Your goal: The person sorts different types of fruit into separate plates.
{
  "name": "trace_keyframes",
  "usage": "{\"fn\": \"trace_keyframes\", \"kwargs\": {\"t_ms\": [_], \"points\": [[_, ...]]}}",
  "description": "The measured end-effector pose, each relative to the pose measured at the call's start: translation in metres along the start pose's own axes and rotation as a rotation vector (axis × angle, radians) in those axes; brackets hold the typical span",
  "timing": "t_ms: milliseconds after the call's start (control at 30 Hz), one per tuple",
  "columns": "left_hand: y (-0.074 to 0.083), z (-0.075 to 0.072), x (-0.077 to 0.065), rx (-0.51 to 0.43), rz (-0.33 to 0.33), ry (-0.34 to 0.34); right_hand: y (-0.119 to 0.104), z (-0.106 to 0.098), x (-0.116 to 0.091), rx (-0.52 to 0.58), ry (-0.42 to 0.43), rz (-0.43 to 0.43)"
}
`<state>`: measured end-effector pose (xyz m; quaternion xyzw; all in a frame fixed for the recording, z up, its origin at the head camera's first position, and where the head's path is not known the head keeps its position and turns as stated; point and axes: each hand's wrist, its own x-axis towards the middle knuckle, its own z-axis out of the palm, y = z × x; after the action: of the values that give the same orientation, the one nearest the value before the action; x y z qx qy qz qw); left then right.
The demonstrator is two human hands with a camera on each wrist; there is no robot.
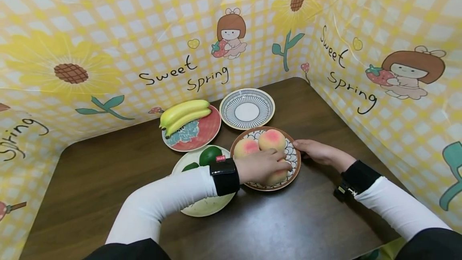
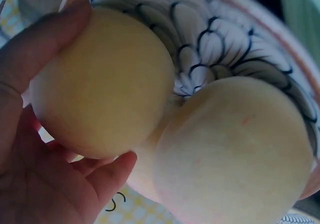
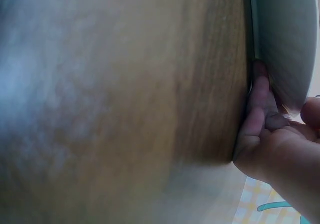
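Observation:
Three peaches share a brown-rimmed patterned plate [image 1: 296, 161]; two, a back peach [image 1: 272, 139] and a left peach [image 1: 247, 147], show pink tops. My left hand [image 1: 262, 166] reaches over the plate and grips the front peach [image 2: 105, 84], thumb on one side and fingers curled round the other. That hand partly covers it in the head view. At the plate's right edge, my right hand [image 1: 319, 152] holds the rim. In the right wrist view its fingers [image 3: 259, 94] lie between the plate's underside [image 3: 287, 39] and the table, with the thumb at the rim.
Left of the peaches, a pale plate [image 1: 213, 208] bears green fruit [image 1: 210, 156], partly behind my left forearm. Bananas [image 1: 185, 113] lie on a red plate [image 1: 211, 129] farther back. A striped plate [image 1: 267, 109] stands behind the peaches. Patterned cloth walls [image 1: 162, 31] border the table [image 1: 119, 163].

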<state>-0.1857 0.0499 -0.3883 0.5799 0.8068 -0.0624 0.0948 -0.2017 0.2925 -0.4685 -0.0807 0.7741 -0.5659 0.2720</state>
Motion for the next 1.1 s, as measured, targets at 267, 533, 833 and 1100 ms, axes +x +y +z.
{"fn": "trace_keyframes", "kwargs": {"t_ms": [267, 533, 833, 1100], "points": [[-0.008, 0.000, -0.007, 0.047, -0.005, 0.007, -0.010, -0.001, 0.008, -0.014, -0.012, 0.013], [-0.060, -0.055, -0.052, -0.260, -0.222, 0.139, -0.044, -0.029, 0.019, -0.118, -0.034, 0.085], [-0.188, -0.033, -0.146, -0.500, -0.723, 0.325, -0.059, -0.041, 0.090, -0.121, 0.019, 0.133], [-0.236, 0.004, -0.162, -0.406, -0.932, 0.239, -0.060, -0.061, 0.149, 0.051, -0.083, 0.125]]}}
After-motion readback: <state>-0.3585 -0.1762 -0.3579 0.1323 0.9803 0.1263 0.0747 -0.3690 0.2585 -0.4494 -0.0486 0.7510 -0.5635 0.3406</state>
